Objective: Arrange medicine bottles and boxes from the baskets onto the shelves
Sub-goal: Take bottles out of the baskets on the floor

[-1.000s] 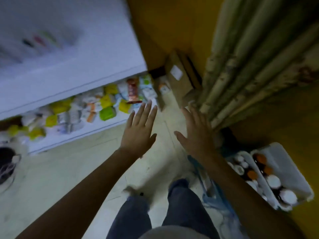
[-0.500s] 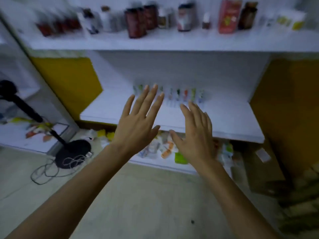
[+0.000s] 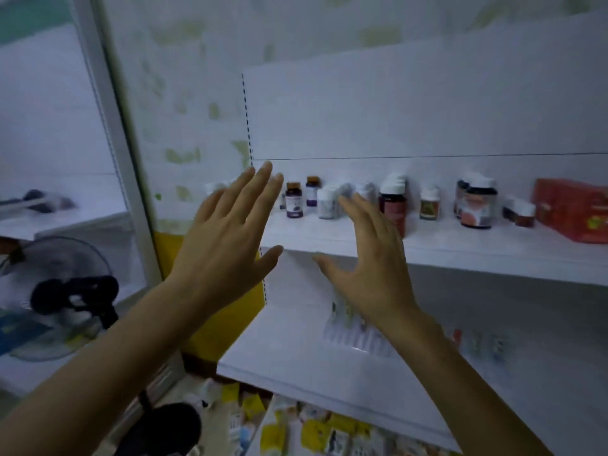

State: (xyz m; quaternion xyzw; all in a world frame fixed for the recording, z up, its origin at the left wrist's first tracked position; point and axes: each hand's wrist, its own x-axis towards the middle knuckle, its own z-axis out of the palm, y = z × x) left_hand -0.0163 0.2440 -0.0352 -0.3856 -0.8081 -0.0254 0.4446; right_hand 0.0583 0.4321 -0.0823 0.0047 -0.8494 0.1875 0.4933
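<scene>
Bottles line white shelf; empty hands raised, fan left.

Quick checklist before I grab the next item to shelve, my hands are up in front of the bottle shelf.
1. Left hand free: ok, open, holds nothing.
2. Right hand free: ok, open, holds nothing.
3. Basket in sight: not ok, none in view.
4. Room on bottle shelf: ok, front strip bare.
5. Bottles upright: ok.
6. Labels readable: cannot tell, blurred.
</scene>
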